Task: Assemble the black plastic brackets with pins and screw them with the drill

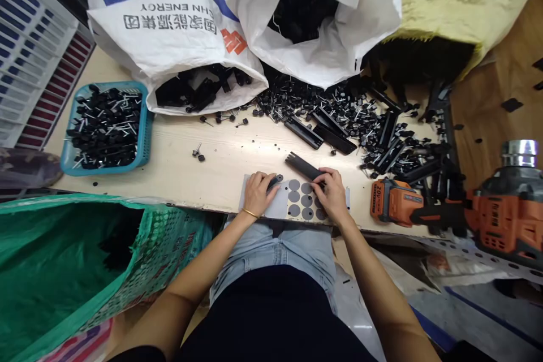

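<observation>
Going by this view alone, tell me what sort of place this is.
Probably a small workshop. A heap of small black parts covers much of the table, a blue basket is filled with similar ones, and an orange power tool lies at the right.

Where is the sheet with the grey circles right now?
In the head view, the sheet lies just below centre, at the near edge of the table, between the left hand and the right hand.
</observation>
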The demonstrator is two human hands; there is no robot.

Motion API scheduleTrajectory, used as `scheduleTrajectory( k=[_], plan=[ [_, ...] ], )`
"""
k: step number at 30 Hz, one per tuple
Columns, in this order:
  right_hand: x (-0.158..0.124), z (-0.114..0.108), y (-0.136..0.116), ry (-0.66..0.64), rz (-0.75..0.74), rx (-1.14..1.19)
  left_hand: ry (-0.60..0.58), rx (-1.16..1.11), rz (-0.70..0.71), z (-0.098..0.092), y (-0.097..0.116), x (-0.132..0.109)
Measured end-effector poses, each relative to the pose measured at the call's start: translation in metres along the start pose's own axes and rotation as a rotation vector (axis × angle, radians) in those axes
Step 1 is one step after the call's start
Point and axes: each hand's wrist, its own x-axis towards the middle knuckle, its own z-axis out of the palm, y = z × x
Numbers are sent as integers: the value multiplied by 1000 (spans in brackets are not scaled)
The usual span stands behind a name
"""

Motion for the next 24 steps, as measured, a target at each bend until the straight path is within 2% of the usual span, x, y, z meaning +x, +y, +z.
scheduleTrajectory(
  k=[3, 6, 10, 13, 15, 17, 18, 21, 23, 24],
  plan=[
    [-11, 3, -11, -14, 1, -42, -15, 11, -6, 0, 0, 2],
    [-2, 10, -19, -50, -4, -100, -27, 1, -4, 0, -1, 3],
    [16, 10, -23, -288, -46, -259, -12, -50, -41, -2, -3, 2],
    [23, -4, -20, -468, -136, -302, 14, -82, -80, -4, -5, 1],
    [25, -17, -18, -523, -214, -301, 16, -93, -99, -6, -6, 2],
    [23, -28, -16, -481, -226, -308, 5, -93, -110, -6, -7, 3],
    [22, -32, -15, -420, -186, -315, -1, -89, -113, -6, -7, 4],
    [11, -36, -13, -197, 116, -353, -5, -70, -120, -5, -7, 4],
    [0, -32, -12, -120, 337, -380, 8, -65, -116, -5, -6, 4],
    [-5, -28, -11, -107, 399, -385, 19, -66, -110, -4, -6, 3]
  ],
)
